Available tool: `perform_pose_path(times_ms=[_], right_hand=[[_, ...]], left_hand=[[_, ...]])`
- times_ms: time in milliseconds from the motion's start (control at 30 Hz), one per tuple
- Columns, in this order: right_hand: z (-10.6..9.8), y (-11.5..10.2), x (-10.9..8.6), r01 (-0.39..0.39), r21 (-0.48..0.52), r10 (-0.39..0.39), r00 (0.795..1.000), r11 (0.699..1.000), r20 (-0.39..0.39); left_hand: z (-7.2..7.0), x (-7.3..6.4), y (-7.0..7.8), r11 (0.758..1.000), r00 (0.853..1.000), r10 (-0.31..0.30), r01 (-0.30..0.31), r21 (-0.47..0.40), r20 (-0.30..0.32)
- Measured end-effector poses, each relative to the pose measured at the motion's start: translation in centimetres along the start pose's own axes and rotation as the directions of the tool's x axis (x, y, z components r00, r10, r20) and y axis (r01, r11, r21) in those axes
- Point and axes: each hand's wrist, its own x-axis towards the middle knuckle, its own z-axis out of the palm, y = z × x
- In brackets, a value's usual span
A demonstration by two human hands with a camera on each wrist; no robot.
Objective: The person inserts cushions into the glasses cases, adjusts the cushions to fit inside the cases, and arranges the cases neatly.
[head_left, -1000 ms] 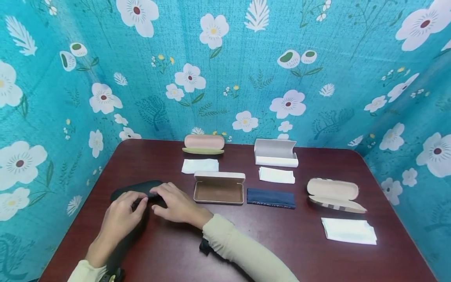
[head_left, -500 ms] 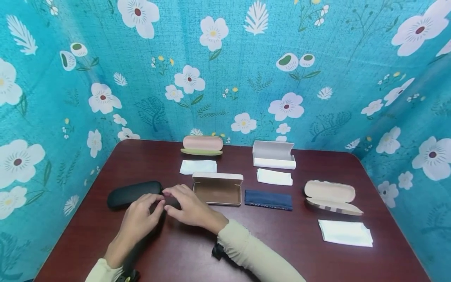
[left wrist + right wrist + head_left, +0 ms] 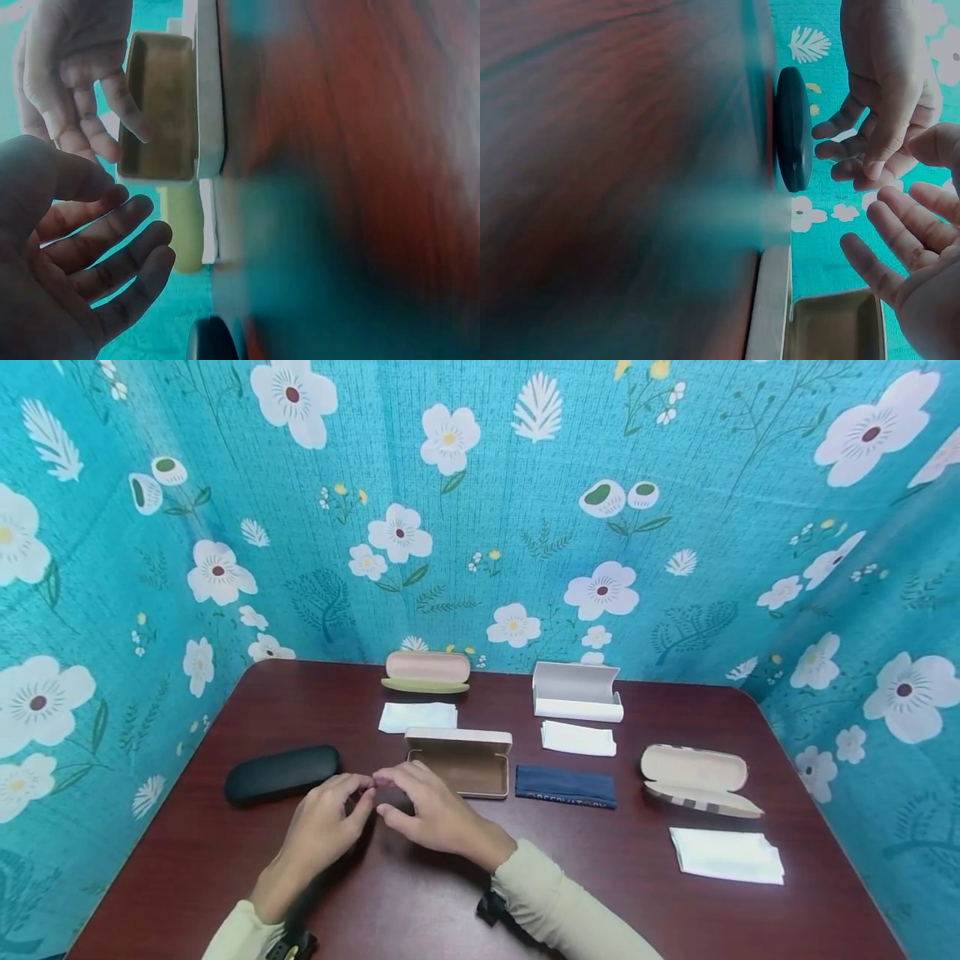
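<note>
In the head view my left hand (image 3: 326,827) and right hand (image 3: 435,814) hover close together, fingertips meeting or nearly so, over the left-middle of the table. Both have loosely bent fingers and hold nothing; the wrist views show bare palms on the left hand (image 3: 82,247) and right hand (image 3: 922,251). Just left of them lies a closed black glasses case (image 3: 281,775), seen edge-on in the right wrist view as a dark case (image 3: 793,129). Behind my right hand stands an open brown-lined glasses case (image 3: 472,774), its near left corner covered by the fingers.
Farther back are an open green-and-pink case (image 3: 427,670), an open white case (image 3: 577,703) and white folded cloths (image 3: 417,717). A navy cloth (image 3: 566,786) lies right of the brown-lined case. At right sit an open striped case (image 3: 693,768) and another white cloth (image 3: 727,855).
Both hands have moved right, off the right end of the black glasses case, which now shows whole. The view has shifted slightly; the other cases and cloths stay put.
</note>
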Motion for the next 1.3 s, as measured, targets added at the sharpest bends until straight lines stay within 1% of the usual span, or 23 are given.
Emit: perform_pose_path(times_ms=[167, 400, 633, 767, 900, 1033, 1167, 1300], right_hand=[[-0.7, 0.5, -1.6, -0.004, -0.001, 0.004, 1.0, 1.0, -0.026], [-2.1, 1.4, -3.3, -0.021, -0.005, 0.02, 0.996, 1.0, -0.085], [-3.8, 2.4, -4.7, -0.068, -0.003, 0.066, 0.98, 0.998, -0.19], [-4.8, 2.8, -5.8, -0.096, 0.013, 0.097, 0.973, 0.995, -0.211], [-5.3, 3.5, -7.0, -0.106, 0.033, 0.111, 0.966, 0.994, -0.234], [-5.9, 3.9, -8.1, -0.123, 0.033, 0.127, 0.955, 0.992, -0.268], [-6.7, 4.4, -9.0, -0.18, 0.026, 0.179, 0.94, 0.983, -0.29], [-7.9, 5.0, -9.7, -0.249, 0.012, 0.239, 0.914, 0.968, -0.328]], left_hand=[[1.0, 0.3, 1.0, 1.0, 0.999, 0.017, -0.016, -0.026, 0.03], [2.0, 1.1, 2.5, 0.997, 0.997, 0.056, -0.054, -0.051, 0.048], [3.3, 1.6, 3.9, 0.994, 0.994, 0.089, -0.084, -0.074, 0.067], [4.0, 1.9, 4.8, 0.991, 0.99, 0.116, -0.109, -0.082, 0.078], [4.6, 2.3, 5.6, 0.988, 0.986, 0.13, -0.119, -0.099, 0.105], [5.3, 2.6, 6.6, 0.983, 0.981, 0.142, -0.125, -0.131, 0.129], [6.0, 3.0, 7.7, 0.977, 0.976, 0.156, -0.13, -0.171, 0.152], [6.7, 3.7, 8.8, 0.966, 0.967, 0.171, -0.128, -0.223, 0.188]])
